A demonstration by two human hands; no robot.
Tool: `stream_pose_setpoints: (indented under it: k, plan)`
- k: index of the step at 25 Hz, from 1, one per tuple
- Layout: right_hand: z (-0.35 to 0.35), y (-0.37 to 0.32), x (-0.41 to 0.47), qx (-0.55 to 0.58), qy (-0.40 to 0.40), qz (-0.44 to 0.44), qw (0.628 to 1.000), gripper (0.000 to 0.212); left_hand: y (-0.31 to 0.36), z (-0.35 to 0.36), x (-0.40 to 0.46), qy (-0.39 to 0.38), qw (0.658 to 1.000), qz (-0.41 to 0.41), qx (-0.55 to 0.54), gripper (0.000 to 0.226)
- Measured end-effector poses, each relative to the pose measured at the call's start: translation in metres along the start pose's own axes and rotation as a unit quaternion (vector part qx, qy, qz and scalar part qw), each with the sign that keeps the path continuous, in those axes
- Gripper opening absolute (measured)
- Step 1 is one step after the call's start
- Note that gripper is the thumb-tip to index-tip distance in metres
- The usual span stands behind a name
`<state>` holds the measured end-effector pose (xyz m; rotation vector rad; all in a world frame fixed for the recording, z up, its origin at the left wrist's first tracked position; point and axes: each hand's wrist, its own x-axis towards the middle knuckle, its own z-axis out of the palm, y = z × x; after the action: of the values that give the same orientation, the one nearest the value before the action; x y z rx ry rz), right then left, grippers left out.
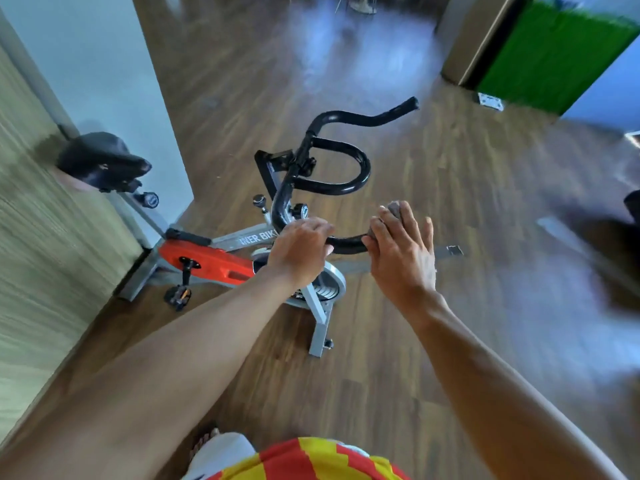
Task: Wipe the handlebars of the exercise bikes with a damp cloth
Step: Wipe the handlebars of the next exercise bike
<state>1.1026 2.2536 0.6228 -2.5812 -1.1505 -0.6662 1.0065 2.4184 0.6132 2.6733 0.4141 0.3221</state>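
Our left hand [300, 252] curls round the near end of the black handlebars [337, 152], gripping the bar. Just beside it, our right hand [403, 251] presses a small grey cloth [394, 210] against the bar's tip, fingers fairly straight and slightly spread over the bunched fabric. The handlebars belong to an exercise bike [221, 259] with a grey frame, orange flywheel cover and black saddle [102, 162]. The bike stands on a dark wood-plank floor [433, 341] that carries pale reflected light at the far end. A pale wall [100, 64] rises behind the saddle, a light wood panel [41, 237] runs along the left edge, and a green panel [550, 53] stands at upper right.
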Motion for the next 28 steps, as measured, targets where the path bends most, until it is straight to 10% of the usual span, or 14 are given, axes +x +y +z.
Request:
stream_pose_setpoints:
  k: [11, 28]
  plan:
    - [0.012, -0.036, -0.014, -0.245, -0.015, 0.047, 0.968, 0.039, -0.056, -0.006, 0.015, -0.045, 0.991, 0.095, -0.078, 0.028]
    - [0.039, -0.071, 0.001, -0.249, -0.067, 0.095, 0.962, 0.034, -0.063, -0.007, 0.022, -0.069, 0.989, 0.089, -0.099, 0.033]
